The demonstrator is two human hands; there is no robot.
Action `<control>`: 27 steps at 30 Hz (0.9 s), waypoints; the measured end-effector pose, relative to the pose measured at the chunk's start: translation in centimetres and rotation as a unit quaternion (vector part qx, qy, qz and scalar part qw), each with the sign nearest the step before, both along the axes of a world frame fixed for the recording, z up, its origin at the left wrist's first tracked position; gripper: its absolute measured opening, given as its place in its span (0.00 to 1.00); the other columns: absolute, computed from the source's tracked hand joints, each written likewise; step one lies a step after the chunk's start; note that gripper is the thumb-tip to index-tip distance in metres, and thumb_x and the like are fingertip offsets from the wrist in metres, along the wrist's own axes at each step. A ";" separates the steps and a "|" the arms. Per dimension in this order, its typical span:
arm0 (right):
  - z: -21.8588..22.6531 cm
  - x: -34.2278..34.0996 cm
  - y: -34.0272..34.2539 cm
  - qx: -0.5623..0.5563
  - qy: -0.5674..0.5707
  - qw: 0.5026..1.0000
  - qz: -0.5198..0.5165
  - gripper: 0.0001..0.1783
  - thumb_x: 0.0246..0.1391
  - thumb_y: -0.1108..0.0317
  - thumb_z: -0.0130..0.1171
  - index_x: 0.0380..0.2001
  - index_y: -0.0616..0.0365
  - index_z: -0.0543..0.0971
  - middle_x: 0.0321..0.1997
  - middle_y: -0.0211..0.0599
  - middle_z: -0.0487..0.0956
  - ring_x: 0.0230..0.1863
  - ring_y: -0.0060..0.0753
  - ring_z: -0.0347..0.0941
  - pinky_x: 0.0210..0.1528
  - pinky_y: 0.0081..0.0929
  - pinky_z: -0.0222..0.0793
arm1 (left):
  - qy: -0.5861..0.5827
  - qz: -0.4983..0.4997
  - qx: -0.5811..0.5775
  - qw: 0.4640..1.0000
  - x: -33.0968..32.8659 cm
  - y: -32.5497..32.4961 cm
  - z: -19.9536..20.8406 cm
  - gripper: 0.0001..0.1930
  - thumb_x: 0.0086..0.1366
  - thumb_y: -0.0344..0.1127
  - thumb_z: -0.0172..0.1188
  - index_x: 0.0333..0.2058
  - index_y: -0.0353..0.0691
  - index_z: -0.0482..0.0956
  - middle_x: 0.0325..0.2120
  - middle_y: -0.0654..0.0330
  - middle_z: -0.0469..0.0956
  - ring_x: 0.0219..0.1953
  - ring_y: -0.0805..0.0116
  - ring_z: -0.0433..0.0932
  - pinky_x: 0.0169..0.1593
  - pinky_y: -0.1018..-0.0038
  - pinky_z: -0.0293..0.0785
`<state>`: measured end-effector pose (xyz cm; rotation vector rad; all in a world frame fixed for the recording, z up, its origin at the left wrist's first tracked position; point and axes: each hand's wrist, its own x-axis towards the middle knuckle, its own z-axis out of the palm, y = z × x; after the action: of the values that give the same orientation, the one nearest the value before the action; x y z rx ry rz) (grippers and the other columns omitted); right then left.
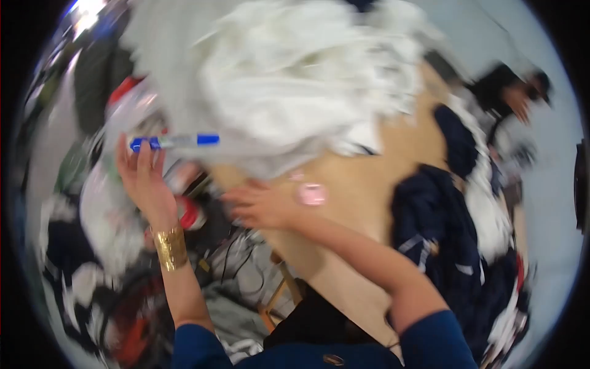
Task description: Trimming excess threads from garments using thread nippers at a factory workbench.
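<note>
My left hand (pixel 149 189) is raised at the left, with a gold band around its wrist. Its fingers hold a white marker pen (pixel 179 141) with blue ends, pointing to the right just in front of a heap of white cloth (pixel 295 80). The palm and part of the grip are blurred. My right hand (pixel 264 204) reaches across the near left edge of the wooden table (pixel 344 258), fingers stretched out and nothing visible in them. Just right of it lies a round pink disc (pixel 312 194).
Dark navy garments (pixel 433 221) lie along the table's right side, with white cloth (pixel 485 215) beside them. Plastic bags (pixel 107 203) and mixed items crowd the left, with a red round object (pixel 190 213) near my left wrist. Another person (pixel 507 101) is at the far right.
</note>
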<state>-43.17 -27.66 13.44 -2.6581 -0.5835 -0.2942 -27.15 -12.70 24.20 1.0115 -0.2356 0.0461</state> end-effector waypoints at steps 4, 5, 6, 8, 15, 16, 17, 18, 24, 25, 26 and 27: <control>-1.3 0.5 5.0 0.359 -0.118 0.908 -0.179 0.20 0.49 0.60 0.55 0.46 0.55 0.74 0.55 0.42 0.71 0.58 0.46 0.65 0.58 0.46 0.59 | 0.066 -0.428 0.047 0.900 -10.2 -11.4 3.8 0.13 0.63 0.30 0.56 0.47 0.36 0.71 0.38 0.62 0.75 0.42 0.72 0.76 0.47 0.72 0.77; 4.7 -3.0 6.0 0.387 0.086 0.903 -0.167 0.21 0.51 0.62 0.52 0.48 0.57 0.72 0.52 0.46 0.73 0.57 0.50 0.65 0.59 0.43 0.58 | 0.055 -0.453 0.098 0.884 -12.0 -13.0 2.8 0.10 0.63 0.30 0.57 0.43 0.36 0.72 0.36 0.62 0.75 0.40 0.71 0.78 0.44 0.73 0.78; 8.1 -6.0 5.5 0.340 0.196 0.896 -0.208 0.21 0.52 0.63 0.51 0.49 0.59 0.72 0.55 0.47 0.70 0.59 0.50 0.63 0.61 0.43 0.56 | 0.052 -0.521 0.147 0.839 -14.7 -15.4 2.4 0.10 0.62 0.30 0.58 0.40 0.36 0.71 0.36 0.59 0.76 0.37 0.68 0.80 0.40 0.75 0.79; 4.1 -13.1 5.0 0.045 -0.142 0.974 -0.169 0.20 0.49 0.65 0.54 0.47 0.59 0.72 0.60 0.45 0.65 0.63 0.48 0.58 0.64 0.42 0.53 | 0.105 -0.610 0.194 0.761 -19.8 -19.2 2.5 0.09 0.62 0.29 0.58 0.39 0.34 0.69 0.37 0.56 0.77 0.35 0.65 0.81 0.39 0.76 0.80; 10.6 -39.9 0.3 -0.051 -0.034 0.727 -0.684 0.19 0.49 0.62 0.58 0.47 0.47 0.75 0.55 0.36 0.71 0.59 0.40 0.65 0.58 0.44 0.56 | 0.198 -0.745 0.031 0.636 -32.3 -34.2 0.4 0.06 0.61 0.26 0.56 0.34 0.28 0.71 0.37 0.51 0.76 0.40 0.63 0.80 0.42 0.75 0.80; 8.9 -41.6 0.9 -0.062 -0.011 0.714 -0.697 0.19 0.50 0.61 0.57 0.48 0.45 0.75 0.57 0.35 0.70 0.61 0.38 0.63 0.60 0.45 0.55 | 0.199 -0.750 0.002 0.631 -35.1 -37.3 1.0 0.06 0.60 0.25 0.57 0.33 0.28 0.72 0.37 0.51 0.76 0.41 0.62 0.79 0.43 0.74 0.79; 6.8 -42.7 1.3 -0.072 0.014 0.703 -0.707 0.20 0.51 0.60 0.57 0.49 0.43 0.75 0.58 0.34 0.69 0.63 0.35 0.62 0.61 0.46 0.53 | 0.202 -0.752 -0.026 0.628 -38.0 -40.6 1.9 0.05 0.60 0.25 0.57 0.33 0.28 0.74 0.37 0.52 0.76 0.42 0.62 0.79 0.44 0.73 0.79; 5.7 -42.7 1.3 -0.054 0.022 0.699 -0.713 0.20 0.52 0.59 0.56 0.50 0.41 0.74 0.60 0.31 0.68 0.64 0.31 0.60 0.62 0.46 0.52 | 0.179 -0.743 -0.036 0.643 -40.3 -44.3 2.6 0.07 0.60 0.26 0.58 0.35 0.28 0.73 0.37 0.52 0.76 0.42 0.60 0.79 0.45 0.72 0.79; 5.3 -43.5 0.1 -0.005 -0.028 0.695 -0.719 0.20 0.51 0.60 0.55 0.49 0.46 0.74 0.58 0.32 0.69 0.61 0.33 0.63 0.59 0.46 0.55 | 0.147 -0.710 0.120 0.678 -50.3 -51.3 5.6 0.32 0.57 0.37 0.64 0.57 0.32 0.60 0.54 0.49 0.66 0.61 0.49 0.60 0.57 0.60 0.65; 5.0 -43.9 0.1 0.000 -0.034 0.690 -0.723 0.20 0.51 0.60 0.55 0.49 0.46 0.74 0.58 0.32 0.69 0.61 0.33 0.63 0.59 0.46 0.55 | 0.124 -0.716 0.156 0.669 -51.7 -50.2 4.3 0.40 0.57 0.35 0.64 0.62 0.35 0.49 0.58 0.50 0.61 0.67 0.47 0.46 0.60 0.56 0.59; 5.1 -43.7 0.1 0.001 -0.039 0.692 -0.721 0.19 0.51 0.60 0.55 0.48 0.47 0.74 0.58 0.33 0.69 0.61 0.34 0.63 0.59 0.46 0.55 | 0.067 -0.699 0.205 0.682 -51.7 -49.8 2.9 0.41 0.56 0.33 0.63 0.63 0.36 0.46 0.54 0.51 0.65 0.62 0.50 0.55 0.55 0.59 0.64; 5.0 -43.6 0.0 0.009 -0.037 0.692 -0.721 0.19 0.51 0.60 0.55 0.48 0.47 0.74 0.58 0.33 0.69 0.61 0.34 0.63 0.59 0.46 0.55 | 0.009 -0.677 0.253 0.691 -51.2 -49.4 1.4 0.42 0.55 0.30 0.62 0.63 0.37 0.44 0.49 0.53 0.69 0.57 0.54 0.65 0.51 0.63 0.69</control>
<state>-86.80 -27.67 18.48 -2.4257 1.6155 -0.7697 -78.35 -62.14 25.61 1.1577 -0.9758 -1.4681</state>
